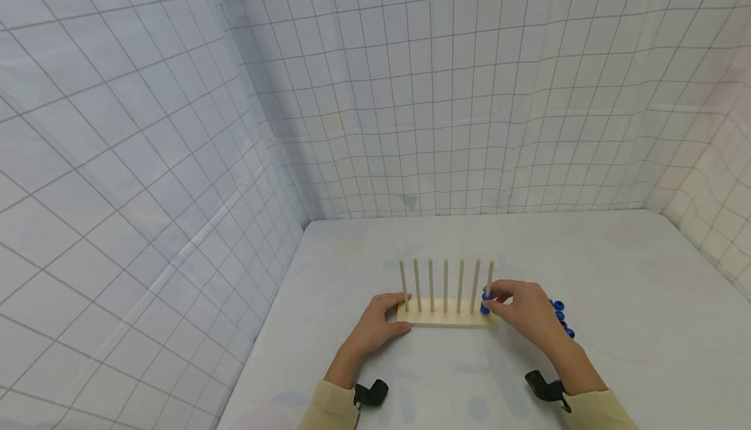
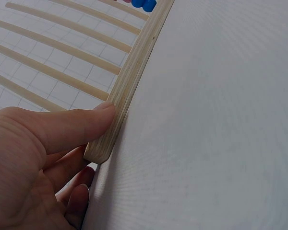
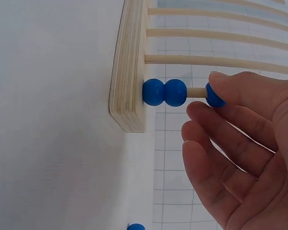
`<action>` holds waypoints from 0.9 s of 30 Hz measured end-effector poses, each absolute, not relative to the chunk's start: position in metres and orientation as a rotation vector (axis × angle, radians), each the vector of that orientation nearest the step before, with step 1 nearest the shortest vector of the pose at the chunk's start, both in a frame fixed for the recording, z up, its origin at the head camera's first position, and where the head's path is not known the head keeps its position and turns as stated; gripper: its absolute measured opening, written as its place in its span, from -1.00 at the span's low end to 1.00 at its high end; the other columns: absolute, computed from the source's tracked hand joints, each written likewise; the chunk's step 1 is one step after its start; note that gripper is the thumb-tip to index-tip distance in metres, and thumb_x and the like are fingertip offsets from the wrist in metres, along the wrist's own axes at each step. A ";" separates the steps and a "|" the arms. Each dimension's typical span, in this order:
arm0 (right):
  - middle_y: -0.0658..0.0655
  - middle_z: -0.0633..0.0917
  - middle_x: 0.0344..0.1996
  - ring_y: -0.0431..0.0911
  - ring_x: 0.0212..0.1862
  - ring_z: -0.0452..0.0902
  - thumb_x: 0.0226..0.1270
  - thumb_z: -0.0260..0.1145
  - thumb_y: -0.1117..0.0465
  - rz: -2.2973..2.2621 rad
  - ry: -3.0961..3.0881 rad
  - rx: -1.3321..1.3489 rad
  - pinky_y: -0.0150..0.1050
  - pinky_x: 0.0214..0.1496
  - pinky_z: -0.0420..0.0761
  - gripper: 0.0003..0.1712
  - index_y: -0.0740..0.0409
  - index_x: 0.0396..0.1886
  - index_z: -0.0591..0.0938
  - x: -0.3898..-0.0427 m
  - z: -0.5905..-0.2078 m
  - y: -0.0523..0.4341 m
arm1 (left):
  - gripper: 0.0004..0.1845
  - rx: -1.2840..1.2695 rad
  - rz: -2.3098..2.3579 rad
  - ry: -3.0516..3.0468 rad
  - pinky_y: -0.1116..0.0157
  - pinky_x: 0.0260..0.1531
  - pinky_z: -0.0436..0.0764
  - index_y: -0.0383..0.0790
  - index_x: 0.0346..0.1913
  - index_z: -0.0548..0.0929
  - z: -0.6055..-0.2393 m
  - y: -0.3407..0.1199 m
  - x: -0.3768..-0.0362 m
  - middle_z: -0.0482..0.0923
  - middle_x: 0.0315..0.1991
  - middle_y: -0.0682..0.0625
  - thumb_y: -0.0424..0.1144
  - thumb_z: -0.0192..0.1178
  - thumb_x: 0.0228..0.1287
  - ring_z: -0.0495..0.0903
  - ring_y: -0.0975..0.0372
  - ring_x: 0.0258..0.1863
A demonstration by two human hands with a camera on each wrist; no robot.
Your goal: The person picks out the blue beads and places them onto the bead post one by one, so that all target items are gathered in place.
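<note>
Beads are going onto the last peg [image 3: 197, 92] at the right end of a wooden peg rack [image 1: 446, 315], and the step in hand looks like sliding the third one down. The right hand [image 1: 525, 309] pinches a blue bead [image 3: 214, 96] between thumb and forefinger, already threaded on the peg and sitting a little way up from two blue beads [image 3: 164, 92] that rest against the base (the other fingers hang loosely curled below and hold nothing). The left hand [image 1: 378, 319] steadies the other end of the rack: in the left wrist view its thumb [image 2: 74, 125] presses flat against the edge of the base board [image 2: 129, 81], with the fingers tucked round the end corner, so the hand is clamped lightly on the wood. More loose beads [image 1: 561, 318], blue with at least one dark red, lie on the white tabletop [image 1: 616, 273] just beyond the right hand, and one more blue bead [image 3: 136, 226] shows at the bottom edge of the right wrist view. The other six pegs stand bare. My judgement is that the next move calls for easing the pinched bead along the peg until it touches the pair, keeping it square to the peg so it does not bind, while the left hand holds the rack from tipping.
</note>
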State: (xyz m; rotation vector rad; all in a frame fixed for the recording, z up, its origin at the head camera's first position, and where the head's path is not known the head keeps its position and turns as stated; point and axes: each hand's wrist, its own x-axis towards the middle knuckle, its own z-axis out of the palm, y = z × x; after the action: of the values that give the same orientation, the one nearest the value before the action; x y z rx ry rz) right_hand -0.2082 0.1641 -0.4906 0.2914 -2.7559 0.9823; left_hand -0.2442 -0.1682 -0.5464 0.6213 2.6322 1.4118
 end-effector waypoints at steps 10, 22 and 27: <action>-0.14 0.74 -0.38 -0.11 -0.26 0.64 0.16 0.54 0.15 0.955 -2.751 0.314 -0.16 -0.30 0.58 -0.77 0.03 -0.17 0.78 -0.208 -0.494 0.165 | -0.39 0.619 1.402 2.635 -0.04 0.31 0.32 -0.07 0.31 0.58 -0.545 -0.168 -0.243 0.50 0.27 0.01 -0.16 0.47 0.17 0.32 0.07 0.32; -0.12 0.75 -0.35 -0.11 -0.23 0.64 0.18 0.53 0.17 0.978 -2.767 0.316 -0.21 -0.34 0.55 -0.71 0.10 -0.10 0.77 -0.209 -0.495 0.165 | -0.39 0.635 1.394 2.645 -0.07 0.31 0.32 -0.09 0.31 0.58 -0.544 -0.167 -0.244 0.51 0.26 -0.02 -0.16 0.47 0.17 0.32 0.02 0.32; -0.13 0.74 -0.37 -0.11 -0.24 0.63 0.16 0.54 0.17 0.970 -2.785 0.314 -0.21 -0.35 0.54 -0.74 0.06 -0.13 0.78 -0.210 -0.497 0.165 | -0.39 0.636 1.387 2.647 -0.05 0.31 0.33 -0.10 0.31 0.58 -0.544 -0.167 -0.243 0.51 0.26 -0.01 -0.18 0.48 0.17 0.33 0.03 0.32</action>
State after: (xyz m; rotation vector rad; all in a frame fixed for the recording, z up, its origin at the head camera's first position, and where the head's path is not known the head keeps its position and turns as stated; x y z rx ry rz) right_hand -0.2105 0.1655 -0.4971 0.3136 -2.7849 0.9702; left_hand -0.2435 -0.1671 -0.5438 0.6358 2.6468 1.3866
